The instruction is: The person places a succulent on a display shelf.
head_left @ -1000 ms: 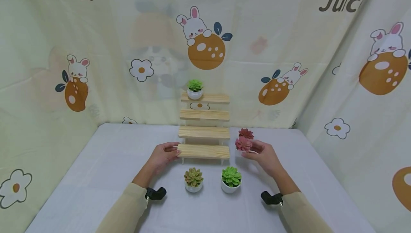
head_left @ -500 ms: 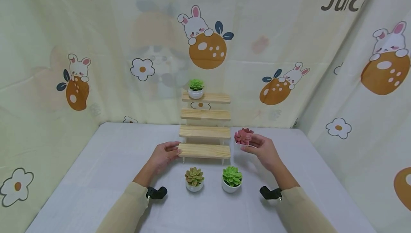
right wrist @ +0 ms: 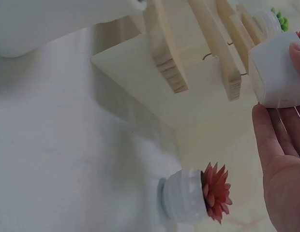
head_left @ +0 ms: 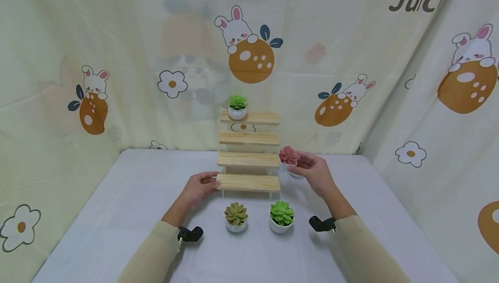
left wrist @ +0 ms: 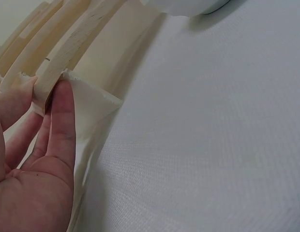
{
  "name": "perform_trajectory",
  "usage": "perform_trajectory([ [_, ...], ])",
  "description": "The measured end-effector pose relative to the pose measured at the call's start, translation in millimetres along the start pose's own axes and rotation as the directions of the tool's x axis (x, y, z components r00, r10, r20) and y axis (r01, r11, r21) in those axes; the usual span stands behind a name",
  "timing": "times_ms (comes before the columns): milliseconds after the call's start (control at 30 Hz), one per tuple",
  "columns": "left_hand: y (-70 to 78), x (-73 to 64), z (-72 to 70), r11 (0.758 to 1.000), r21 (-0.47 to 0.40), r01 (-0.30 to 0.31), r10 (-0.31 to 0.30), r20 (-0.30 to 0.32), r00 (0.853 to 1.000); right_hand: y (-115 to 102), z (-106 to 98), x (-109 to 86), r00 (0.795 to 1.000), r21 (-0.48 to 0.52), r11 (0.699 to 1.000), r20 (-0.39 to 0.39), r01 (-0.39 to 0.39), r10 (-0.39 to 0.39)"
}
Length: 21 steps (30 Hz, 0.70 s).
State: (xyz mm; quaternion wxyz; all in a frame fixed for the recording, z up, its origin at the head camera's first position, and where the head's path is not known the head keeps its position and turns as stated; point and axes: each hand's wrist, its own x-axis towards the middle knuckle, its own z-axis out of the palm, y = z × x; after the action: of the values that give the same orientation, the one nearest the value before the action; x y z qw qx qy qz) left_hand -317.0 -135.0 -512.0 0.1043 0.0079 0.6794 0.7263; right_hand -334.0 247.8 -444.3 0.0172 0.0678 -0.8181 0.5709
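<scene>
My left hand (head_left: 198, 191) pinches the left end of the lowest board of a tiered wooden plant stand (head_left: 249, 182); the left wrist view shows thumb above and fingers beneath it. Just right of the stand, my right hand (head_left: 315, 174) holds a pink potted succulent (head_left: 289, 155). Its white angular pot (right wrist: 277, 72) is gripped between thumb and fingers, raised beside the upper boards in the right wrist view. A second red succulent (right wrist: 217, 193) in a ribbed white pot stands on the table below that hand; in the head view it is mostly hidden.
One green succulent (head_left: 237, 107) sits at the left of the top board. In front of the stand are a brownish-green succulent (head_left: 235, 217) and a bright green succulent (head_left: 281, 217), both in white pots. A patterned curtain (head_left: 195, 118) hangs behind the white table (head_left: 117, 213).
My right hand has carried the pink succulent upward and left, toward the stand, and now covers most of the red one behind. The left hand keeps its place on the lowest board.
</scene>
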Motion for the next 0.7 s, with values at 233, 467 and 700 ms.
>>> perform_trajectory([
  [233, -0.4, 1.0, 0.3, 1.000, -0.002, 0.011, -0.011, -0.015, 1.000, -11.5, -0.7, 6.4, 1.000, -0.005, 1.000, -0.003, 0.024, -0.024],
  [467, 0.2, -0.5, 0.3, 1.000, -0.008, 0.006, -0.006, -0.003, 1.000, -21.4, 1.0, 11.8, 1.000, 0.003, 1.000, -0.004, 0.019, -0.019],
  [700, 0.5, 0.6, 0.9, 0.999, -0.021, 0.030, -0.030, -0.021, 0.999, -28.4, 6.3, 20.8, 1.000, 0.053, 0.998, -0.014, 0.019, -0.019],
])
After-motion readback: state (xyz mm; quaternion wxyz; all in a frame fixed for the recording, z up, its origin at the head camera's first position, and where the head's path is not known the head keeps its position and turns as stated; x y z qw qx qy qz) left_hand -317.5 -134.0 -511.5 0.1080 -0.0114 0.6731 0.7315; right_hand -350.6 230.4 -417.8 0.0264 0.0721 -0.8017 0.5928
